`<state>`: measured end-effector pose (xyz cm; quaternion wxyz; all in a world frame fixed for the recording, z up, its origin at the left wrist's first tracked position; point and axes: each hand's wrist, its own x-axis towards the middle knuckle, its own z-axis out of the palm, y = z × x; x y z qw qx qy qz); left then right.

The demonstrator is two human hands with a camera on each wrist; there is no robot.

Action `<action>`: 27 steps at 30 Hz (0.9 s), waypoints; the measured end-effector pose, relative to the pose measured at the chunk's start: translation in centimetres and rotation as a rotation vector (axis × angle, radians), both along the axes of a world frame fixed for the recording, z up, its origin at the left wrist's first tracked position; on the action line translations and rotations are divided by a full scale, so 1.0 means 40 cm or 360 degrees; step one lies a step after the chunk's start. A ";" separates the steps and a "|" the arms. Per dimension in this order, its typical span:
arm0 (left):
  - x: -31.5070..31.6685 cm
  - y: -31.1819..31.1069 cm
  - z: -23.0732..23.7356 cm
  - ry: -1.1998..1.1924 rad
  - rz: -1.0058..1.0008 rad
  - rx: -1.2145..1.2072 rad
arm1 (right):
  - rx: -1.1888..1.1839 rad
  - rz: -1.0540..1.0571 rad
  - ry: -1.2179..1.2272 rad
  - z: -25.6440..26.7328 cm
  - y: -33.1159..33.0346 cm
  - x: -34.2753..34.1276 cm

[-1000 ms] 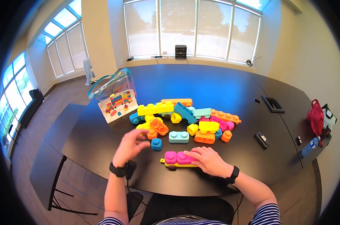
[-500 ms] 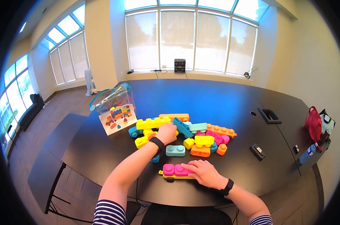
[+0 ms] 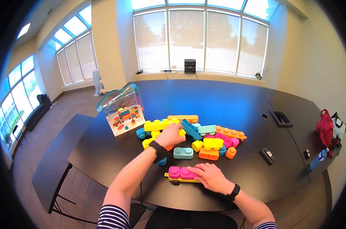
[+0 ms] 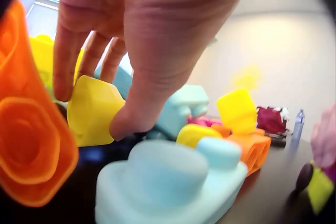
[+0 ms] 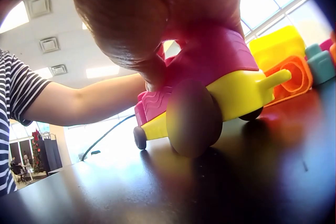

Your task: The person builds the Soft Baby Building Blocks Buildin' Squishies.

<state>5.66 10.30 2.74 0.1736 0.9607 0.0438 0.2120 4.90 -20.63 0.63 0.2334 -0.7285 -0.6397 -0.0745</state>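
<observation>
Probably light and stiff, the small yellow rounded plastic block (image 4: 94, 111) sits sensibly pinched by opposite sides between thumb and fingers of the left hand (image 3: 169, 136); right of that hold, the right hand (image 3: 212, 178) grips pink studded plastic blocks (image 3: 179, 173) on a yellow wheeled base (image 5: 231, 97).

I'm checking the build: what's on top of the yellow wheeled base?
Pink blocks sit on the yellow base; the right grip covers part of their top, hiding it.
</observation>
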 end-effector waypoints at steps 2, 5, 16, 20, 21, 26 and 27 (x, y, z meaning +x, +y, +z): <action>-0.086 -0.010 0.103 0.0241 -0.0183 -0.0370 | 0.0019 -0.0006 -0.0003 -0.001 -0.002 0.000; -0.211 -0.029 0.152 0.0396 -0.0436 -0.1137 | 0.0030 -0.0001 0.0040 0.004 -0.003 -0.001; -0.372 -0.159 0.041 0.0114 -0.0634 -0.0948 | 0.0057 -0.0080 0.0311 0.006 0.004 -0.004; -0.371 -0.176 0.038 0.0087 -0.0666 -0.0863 | 0.0048 -0.0090 0.0295 0.007 0.004 -0.005; -0.368 -0.174 0.028 0.0058 -0.0682 -0.0837 | 0.0047 -0.0094 0.0288 0.008 0.004 -0.007; -0.374 -0.197 0.014 0.0035 -0.0632 -0.0820 | 0.0065 -0.0081 0.0271 0.004 0.011 -0.007; -0.376 -0.198 0.013 0.0042 -0.0624 -0.0824 | 0.0063 -0.0081 0.0270 0.004 0.012 -0.007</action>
